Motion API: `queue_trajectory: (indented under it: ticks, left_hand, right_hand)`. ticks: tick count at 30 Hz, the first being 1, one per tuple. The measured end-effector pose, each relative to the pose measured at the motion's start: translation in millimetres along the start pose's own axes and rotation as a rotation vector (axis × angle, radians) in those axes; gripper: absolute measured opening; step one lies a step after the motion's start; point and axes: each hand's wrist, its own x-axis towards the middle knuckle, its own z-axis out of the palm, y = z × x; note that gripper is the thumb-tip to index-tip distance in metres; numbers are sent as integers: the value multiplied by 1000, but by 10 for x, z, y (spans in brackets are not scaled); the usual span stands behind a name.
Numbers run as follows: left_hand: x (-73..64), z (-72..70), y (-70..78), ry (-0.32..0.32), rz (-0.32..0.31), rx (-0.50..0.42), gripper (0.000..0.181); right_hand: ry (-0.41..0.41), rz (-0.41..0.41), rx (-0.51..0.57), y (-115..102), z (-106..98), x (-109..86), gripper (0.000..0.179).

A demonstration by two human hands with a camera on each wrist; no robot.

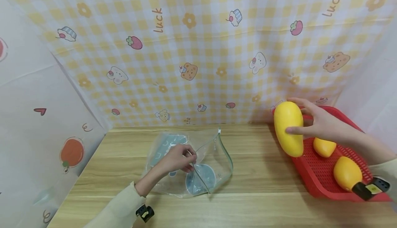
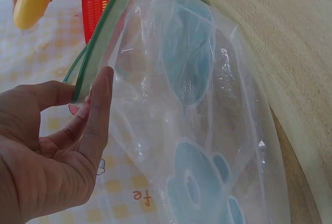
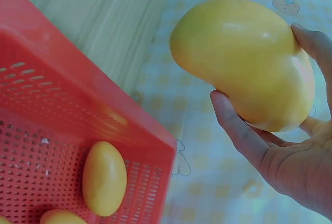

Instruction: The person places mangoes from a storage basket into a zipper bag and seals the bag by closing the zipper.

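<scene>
My left hand (image 1: 178, 159) pinches the green-edged zip opening of a clear plastic zip bag (image 1: 221, 167) printed with blue shapes. In the left wrist view, thumb and fingers of that hand (image 2: 57, 151) meet at the green zip strip (image 2: 98, 42), and the bag's mouth gapes. The bag lies on the wooden table. A large yellow mango (image 1: 287, 128) is up in the air by the left rim of a red basket, held by my right hand (image 1: 316, 121). The right wrist view shows thumb and fingers spread round one end of the mango (image 3: 244, 63).
The red perforated plastic basket (image 1: 313, 181) stands at the table's right side. Inside it lie more mangoes, one near the back (image 1: 324, 147) and one nearer the front (image 1: 347, 173). A yellow checked cloth (image 1: 211, 49) hangs behind the wooden table (image 1: 257, 179).
</scene>
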Motion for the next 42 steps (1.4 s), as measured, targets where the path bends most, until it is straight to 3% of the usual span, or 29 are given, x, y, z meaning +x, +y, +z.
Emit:
queue_trajectory:
  ticks: [11,20,39,42]
  left_hand:
    - [3,13,-3,-3,7,-1,12]
    - [1,13,-2,0,15,-12,13]
    - [-1,7,-2,7,4,-15,11]
    - [-2,8,1,6,1,-13,11]
  right_hand:
    - [-29,13,26,-44,157,18,97]
    - [-46,-54,63,-53,311,68,96]
    - [-98,24,245,-18,547,111,97]
    - [-94,32,233,-15,566,106,99]
